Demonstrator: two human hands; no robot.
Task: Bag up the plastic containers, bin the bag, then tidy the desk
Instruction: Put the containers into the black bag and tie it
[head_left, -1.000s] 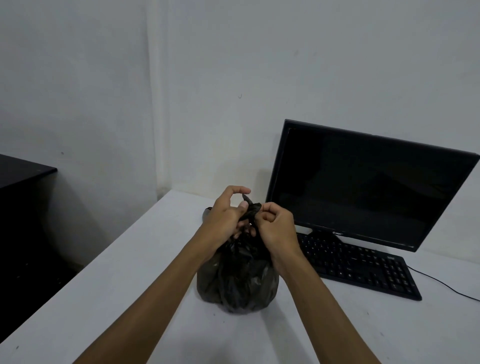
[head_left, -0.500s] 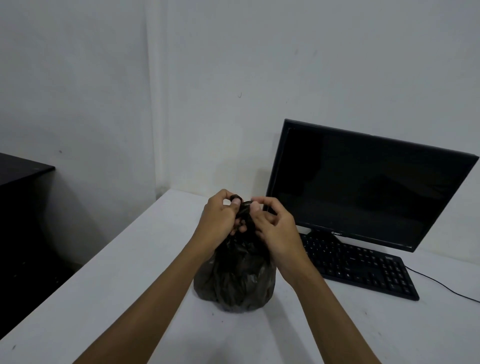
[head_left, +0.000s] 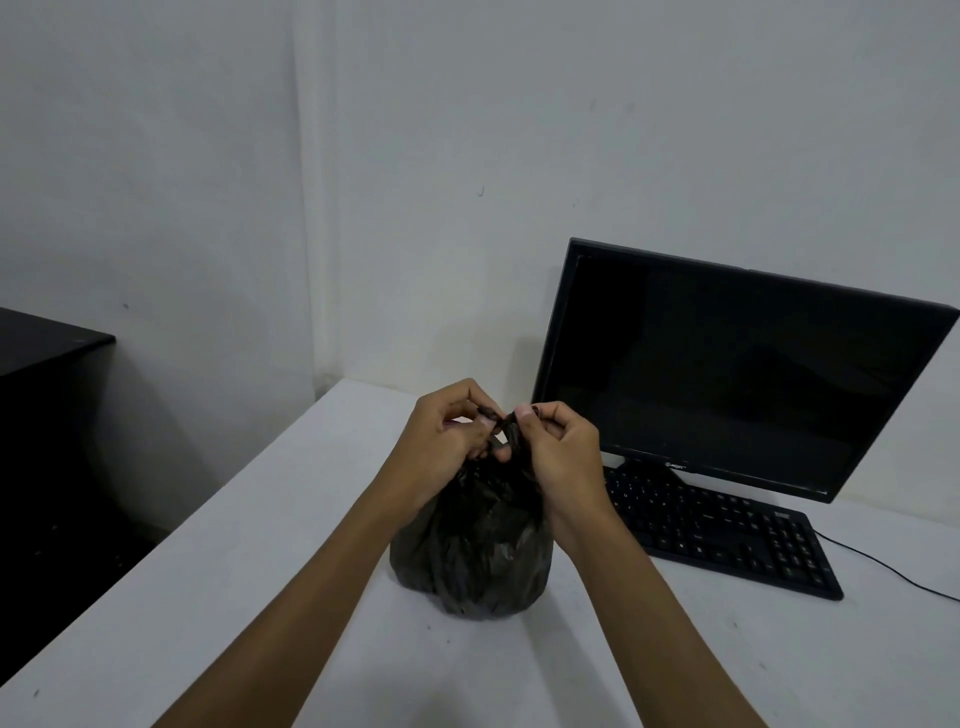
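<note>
Two bare hands meet over a dark plastic bag (head_left: 470, 561) that sits bulging on the white desk (head_left: 249, 545), near its middle and just left of the keyboard (head_left: 727, 535). From the left, a black cabinet (head_left: 47, 415) stands apart from the desk; then the left hand (head_left: 441, 441) has its grip pinched closed on one twisted end of the bag's neck, and the right hand (head_left: 558, 452) has its grip closed on the other end. Farther right, a dark monitor (head_left: 727, 364) stands behind the keyboard, whose cable (head_left: 893, 571) trails off right.
</note>
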